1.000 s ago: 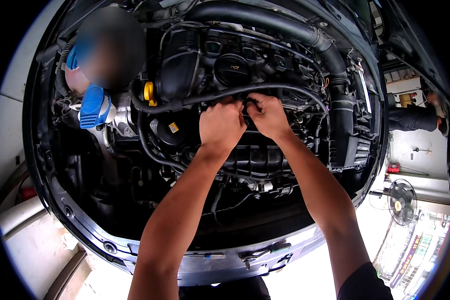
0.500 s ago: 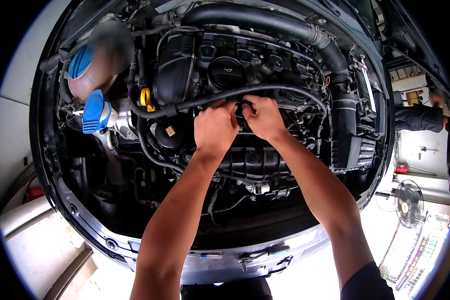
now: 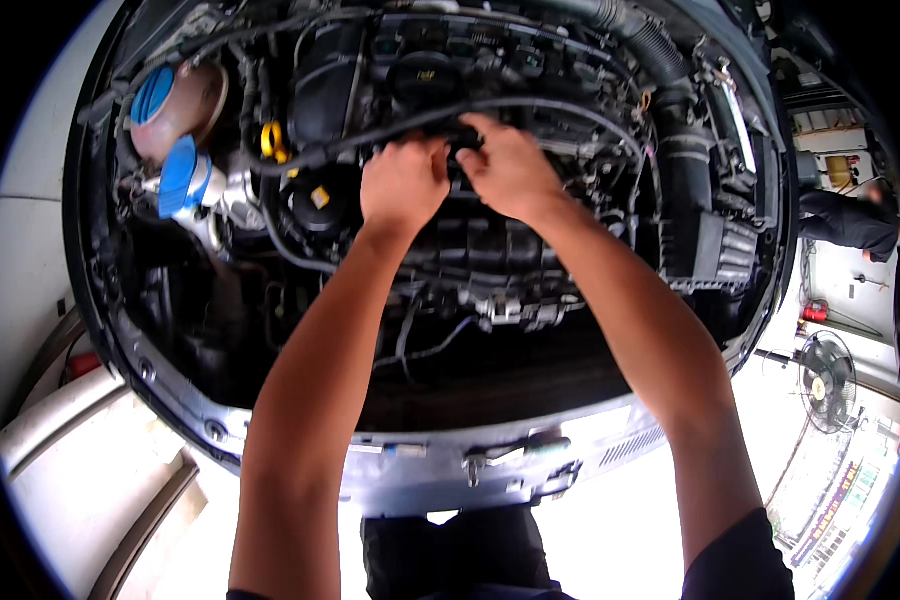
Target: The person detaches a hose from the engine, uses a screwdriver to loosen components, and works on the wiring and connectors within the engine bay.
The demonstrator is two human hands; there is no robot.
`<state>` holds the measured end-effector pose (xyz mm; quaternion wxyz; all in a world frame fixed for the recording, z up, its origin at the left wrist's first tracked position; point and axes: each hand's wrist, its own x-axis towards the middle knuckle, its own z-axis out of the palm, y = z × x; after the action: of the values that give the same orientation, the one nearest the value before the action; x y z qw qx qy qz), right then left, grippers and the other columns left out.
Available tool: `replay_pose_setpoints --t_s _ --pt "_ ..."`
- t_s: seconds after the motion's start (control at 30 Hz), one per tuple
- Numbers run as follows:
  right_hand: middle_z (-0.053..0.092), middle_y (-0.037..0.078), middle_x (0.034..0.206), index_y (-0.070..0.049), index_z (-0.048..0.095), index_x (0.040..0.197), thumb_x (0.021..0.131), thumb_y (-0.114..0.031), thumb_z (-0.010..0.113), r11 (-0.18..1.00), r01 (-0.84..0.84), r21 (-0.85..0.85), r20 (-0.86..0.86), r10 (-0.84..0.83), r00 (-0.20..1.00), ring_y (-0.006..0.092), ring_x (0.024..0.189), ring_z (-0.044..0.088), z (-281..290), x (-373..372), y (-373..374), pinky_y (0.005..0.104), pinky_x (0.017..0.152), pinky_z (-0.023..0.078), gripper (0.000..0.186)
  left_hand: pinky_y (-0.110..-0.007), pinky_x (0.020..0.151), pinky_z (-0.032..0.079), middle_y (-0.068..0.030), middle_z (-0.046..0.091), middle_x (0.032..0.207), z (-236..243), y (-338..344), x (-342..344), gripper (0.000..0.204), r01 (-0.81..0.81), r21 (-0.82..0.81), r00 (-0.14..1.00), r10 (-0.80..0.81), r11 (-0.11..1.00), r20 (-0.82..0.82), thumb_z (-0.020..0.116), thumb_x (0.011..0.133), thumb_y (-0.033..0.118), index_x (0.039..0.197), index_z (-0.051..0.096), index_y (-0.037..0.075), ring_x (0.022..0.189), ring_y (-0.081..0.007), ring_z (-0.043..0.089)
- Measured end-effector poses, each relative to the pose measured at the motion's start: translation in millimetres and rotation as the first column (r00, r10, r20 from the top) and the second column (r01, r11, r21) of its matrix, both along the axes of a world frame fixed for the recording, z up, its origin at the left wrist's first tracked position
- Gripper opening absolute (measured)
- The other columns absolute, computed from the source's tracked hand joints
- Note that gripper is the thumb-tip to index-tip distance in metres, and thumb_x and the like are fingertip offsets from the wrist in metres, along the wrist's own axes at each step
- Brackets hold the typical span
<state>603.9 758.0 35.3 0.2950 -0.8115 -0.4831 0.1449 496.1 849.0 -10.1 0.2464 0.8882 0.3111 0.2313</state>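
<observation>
Both hands reach into an open car engine bay, just below a long black hose (image 3: 520, 103) that arches across the engine. My left hand (image 3: 403, 185) is closed, knuckles up, and its fingers hide whatever they grip. Close beside it, my right hand (image 3: 515, 172) has its thumb and forefinger bent round a small dark part that I cannot make out. Behind the hose lies the black oil filler cap (image 3: 425, 78). In front of the hands is the ribbed black intake manifold (image 3: 485, 240). The picture is slightly blurred by motion.
At left stand a coolant tank with a blue cap (image 3: 153, 95), another blue cap (image 3: 182, 178) and a yellow dipstick handle (image 3: 274, 142). A black air filter box (image 3: 715, 250) sits at right. Beyond are a fan (image 3: 827, 382) and a person in dark clothes (image 3: 850, 222).
The engine bay and my hands sit higher in the picture as the view has tipped. My right thumb and forefinger look a little farther apart. My left hand stays closed.
</observation>
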Motion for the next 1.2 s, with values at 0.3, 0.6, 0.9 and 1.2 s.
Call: replay_pose_setpoints --t_s 0.3,0.6,0.9,1.2 --pt "0.059 0.009 0.075 -0.002 0.065 0.091 0.077 0.004 0.065 0.988 -0.117 0.097 -0.115 0.128 0.985 0.0178 0.056 0.057 53 -162 -242 0.0257 0.048 0.042 0.015 -0.039 0.091 0.045 -0.0115 0.060 0.113 55 -10 -75 0.028 0.355 0.000 0.906 -0.345 0.935 0.245 0.062 0.085 0.008 0.112 0.060 0.004 0.107 -0.0325 0.054" --pt "0.054 0.004 0.087 -0.007 0.062 0.087 0.071 -0.014 0.070 0.904 -0.389 -0.180 0.284 0.426 0.859 0.0168 0.079 0.051 35 -264 -170 0.0295 0.063 0.043 0.020 -0.039 0.079 0.038 -0.0067 0.053 0.106 47 -156 -331 0.032 0.026 0.068 0.978 -0.011 0.997 -0.207 0.069 0.079 0.017 0.110 0.061 0.012 0.093 -0.0254 0.049" --pt "0.049 0.003 0.073 -0.007 0.056 0.084 0.075 -0.010 0.064 0.822 -0.527 -0.217 0.343 0.569 0.747 0.0154 0.072 0.051 42 -235 -157 0.0281 0.057 0.044 0.012 -0.037 0.074 0.036 -0.0030 0.054 0.093 47 -149 -305 0.013 -0.023 0.036 0.992 0.027 0.999 -0.120 0.067 0.079 0.012 0.090 0.061 0.014 0.085 -0.0239 0.050" --pt "0.064 0.015 0.075 -0.003 0.063 0.100 0.089 -0.010 0.056 0.994 0.077 0.074 0.143 -0.087 0.986 0.0307 0.061 0.063 35 -28 -84 0.0366 0.056 0.050 0.014 -0.036 0.088 0.045 -0.0144 0.054 0.115 56 -73 -126 0.035 -0.075 -0.178 0.954 0.123 0.981 0.273 0.062 0.084 -0.001 0.118 0.054 0.001 0.103 -0.0302 0.053"
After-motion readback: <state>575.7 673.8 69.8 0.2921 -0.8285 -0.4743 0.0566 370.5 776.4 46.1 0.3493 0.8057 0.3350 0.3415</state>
